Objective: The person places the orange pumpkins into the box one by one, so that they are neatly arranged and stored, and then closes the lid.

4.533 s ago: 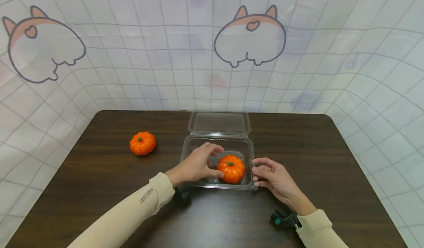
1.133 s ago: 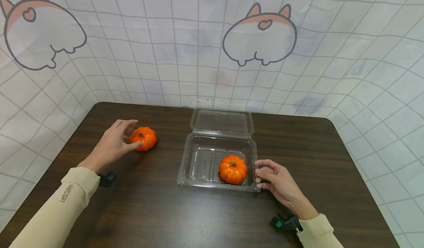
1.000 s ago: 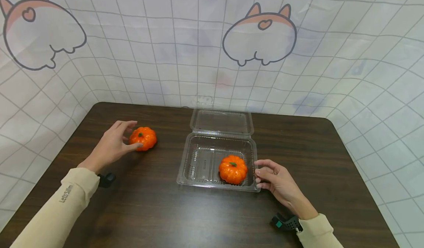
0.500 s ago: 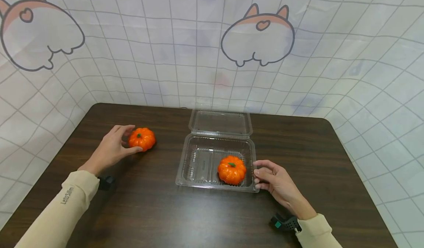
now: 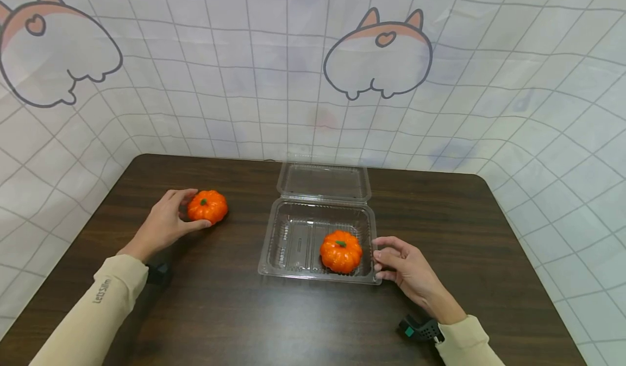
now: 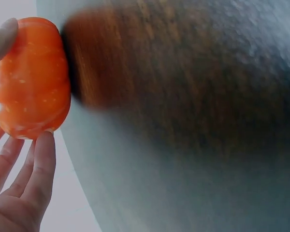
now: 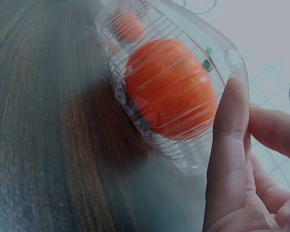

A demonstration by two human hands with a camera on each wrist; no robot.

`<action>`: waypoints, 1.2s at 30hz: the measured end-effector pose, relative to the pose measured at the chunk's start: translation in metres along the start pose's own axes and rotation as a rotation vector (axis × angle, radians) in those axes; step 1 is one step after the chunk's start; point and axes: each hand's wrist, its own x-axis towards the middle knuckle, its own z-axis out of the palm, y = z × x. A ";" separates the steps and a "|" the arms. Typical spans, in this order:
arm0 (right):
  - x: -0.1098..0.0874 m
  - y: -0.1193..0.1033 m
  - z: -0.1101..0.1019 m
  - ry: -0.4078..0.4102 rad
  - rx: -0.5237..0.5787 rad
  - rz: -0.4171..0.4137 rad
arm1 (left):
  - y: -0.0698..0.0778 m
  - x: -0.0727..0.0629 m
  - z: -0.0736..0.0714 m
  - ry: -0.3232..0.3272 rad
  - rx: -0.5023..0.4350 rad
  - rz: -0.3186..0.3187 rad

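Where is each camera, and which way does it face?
Head: worn on the head, facing forward and down at the table; left sleeve, right sleeve, left fingers and right fingers show.
Left wrist: worn there, facing the table and outer pumpkin, which the left fingers grip.
Right wrist: worn there, facing the container with the inner pumpkin inside; the right fingers hold the container.
Shared: head and right wrist both show the container and inner pumpkin.

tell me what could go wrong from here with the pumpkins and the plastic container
The pumpkin in the left hand is glossy and held only at its sides, so it might slip. The right hand pinches the clear clamshell container at its right edge; a tug there could drag or tip it. The other pumpkin sits unheld toward the container's right side, so a jolt might roll it.
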 end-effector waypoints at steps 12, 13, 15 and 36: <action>-0.001 -0.002 0.002 -0.011 0.004 -0.013 | 0.001 -0.002 0.000 0.008 0.043 -0.043; -0.001 -0.002 0.002 -0.010 0.004 -0.013 | 0.001 -0.002 0.000 0.008 0.044 -0.042; -0.001 -0.002 0.002 -0.008 0.001 -0.010 | 0.001 -0.003 0.000 0.008 0.046 -0.044; -0.001 0.000 0.001 0.009 -0.014 -0.005 | 0.008 -0.009 -0.004 0.017 0.060 -0.025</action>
